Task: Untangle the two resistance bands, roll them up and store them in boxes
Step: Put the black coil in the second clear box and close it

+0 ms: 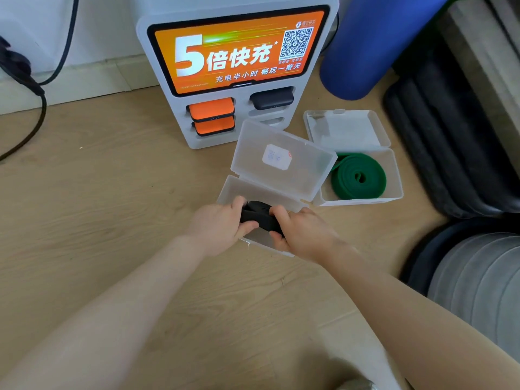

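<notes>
Both forearms reach out from the bottom of my view over the wooden floor (pixel 98 192); my left hand (pixel 218 223) and my right hand (pixel 302 233) meet over the near clear box (pixel 229 190); between them sits the rolled black band (pixel 260 213), held low over the box's open tray, and I cannot tell whether it touches the bottom; left grip is curled round the roll's left end, thumb on top, fingers tucked beneath; right grip clamps the right end the same way, fingers wrapped over the dark edge; this box's lid (pixel 284 161) stands tilted up behind the hands, hinged at the back, with a small white label on it; just beside it on the right is the second clear box (pixel 392 175), touching or nearly touching the first; inside lies the green band (pixel 358 178), coiled flat in a loose spiral on the tray floor; its lid (pixel 347 128) is thrown back and rests behind it; at the right edge, a grey ribbed roll (pixel 478 277) and a dark ribbed mat (pixel 439 142); further back stands a white power-bank station (pixel 233 66) with an orange screen, two orange packs and one dark pack in its slots; a blue foam roller (pixel 368 46) leans to its right; black cables (pixel 36 88) trail along the wall at far left.
</notes>
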### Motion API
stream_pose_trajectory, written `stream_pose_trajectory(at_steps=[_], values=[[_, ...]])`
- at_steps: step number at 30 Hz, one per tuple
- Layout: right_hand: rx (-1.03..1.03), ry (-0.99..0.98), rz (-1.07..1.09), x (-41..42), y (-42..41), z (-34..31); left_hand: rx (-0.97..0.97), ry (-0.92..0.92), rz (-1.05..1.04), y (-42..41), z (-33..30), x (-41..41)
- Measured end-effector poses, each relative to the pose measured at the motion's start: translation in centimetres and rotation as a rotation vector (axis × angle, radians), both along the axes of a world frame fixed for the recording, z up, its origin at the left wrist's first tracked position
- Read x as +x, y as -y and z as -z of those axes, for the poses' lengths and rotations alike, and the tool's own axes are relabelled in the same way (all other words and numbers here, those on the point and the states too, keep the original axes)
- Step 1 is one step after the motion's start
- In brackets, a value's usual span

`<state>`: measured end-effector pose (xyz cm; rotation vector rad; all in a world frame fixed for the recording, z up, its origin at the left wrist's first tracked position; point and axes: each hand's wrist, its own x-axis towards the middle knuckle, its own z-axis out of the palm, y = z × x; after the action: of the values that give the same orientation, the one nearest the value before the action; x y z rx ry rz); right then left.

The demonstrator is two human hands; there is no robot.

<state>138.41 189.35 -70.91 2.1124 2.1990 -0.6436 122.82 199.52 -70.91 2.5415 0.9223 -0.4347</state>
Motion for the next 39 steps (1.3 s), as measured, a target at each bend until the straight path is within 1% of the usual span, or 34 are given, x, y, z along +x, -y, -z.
stream_pose_trajectory(at_steps=[3,5,6,8,11,13,15,17,18,20,22,23,24,25,27,28,29,32,35,37,39], values=[[0.113,0.052,0.022,0.2,-0.2,0.2,-0.042,-0.002,0.009,-0.6,0.0,0.8],[0.078,0.029,0.088,0.1,-0.4,-0.1,-0.107,0.021,0.037,-1.2,0.1,0.9],[0.029,0.001,0.127,0.1,-0.5,-0.2,-0.128,0.025,0.06,-1.5,0.2,1.0],[-0.005,-0.068,0.228,0.2,-0.7,0.0,-0.132,0.014,0.091,-1.7,0.6,1.1],[0.022,-0.161,0.322,0.3,-0.8,0.1,-0.14,0.019,0.019,-1.1,1.4,1.5],[0.008,-0.167,0.302,0.2,-0.4,0.3,-0.068,0.001,-0.013,-0.6,1.9,1.5],[0.046,-0.094,0.238,-0.1,-0.4,0.3,0.058,-0.062,-0.003,-0.4,2.4,1.5],[0.079,-0.05,0.206,-0.8,-0.5,0.6,0.096,-0.09,0.01,-0.4,2.9,1.3],[0.093,-0.054,0.221,-1.1,-0.5,0.8,0.078,-0.071,0.011,-0.3,3.0,1.2],[0.13,-0.107,0.279,-0.7,-0.6,1.2,0.015,-0.005,-0.003,-0.3,2.7,1.2],[0.107,-0.249,0.342,0.1,-0.6,1.1,-0.015,0.037,-0.006,-0.3,2.2,1.3],[0.088,-0.338,0.359,0.5,-0.5,0.9,0.007,0.055,-0.008,-0.3,1.8,1.3],[0.064,-0.403,0.364,0.7,-0.4,0.8,0.069,0.107,0.003,-0.3,1.5,1.1],[0.042,-0.444,0.359,0.9,-0.3,0.6,0.19,0.194,0.041,-0.4,1.5,0.8],[-0.017,-0.491,0.356,1.2,-0.1,0.3,0.454,0.299,0.088,0.1,2.3,-0.1],[-0.046,-0.512,0.352,1.3,-0.1,0.4,0.52,0.345,0.09,0.3,3.0,-0.4],[-0.071,-0.527,0.351,1.2,0.0,0.5,0.524,0.367,0.09,0.4,3.5,-0.7],[-0.147,-0.526,0.389,0.6,0.1,0.8,0.448,0.393,0.089,0.1,3.9,-1.0],[-0.214,-0.449,0.391,0.2,0.1,0.7,0.267,0.426,0.082,-0.1,3.8,-1.8],[-0.242,-0.455,0.393,0.2,0.1,0.5,0.13,0.491,-0.002,-0.1,3.6,-2.4],[-0.267,-0.467,0.402,0.2,0.0,0.5,0.1,0.543,-0.079,0.1,3.6,-2.5]])
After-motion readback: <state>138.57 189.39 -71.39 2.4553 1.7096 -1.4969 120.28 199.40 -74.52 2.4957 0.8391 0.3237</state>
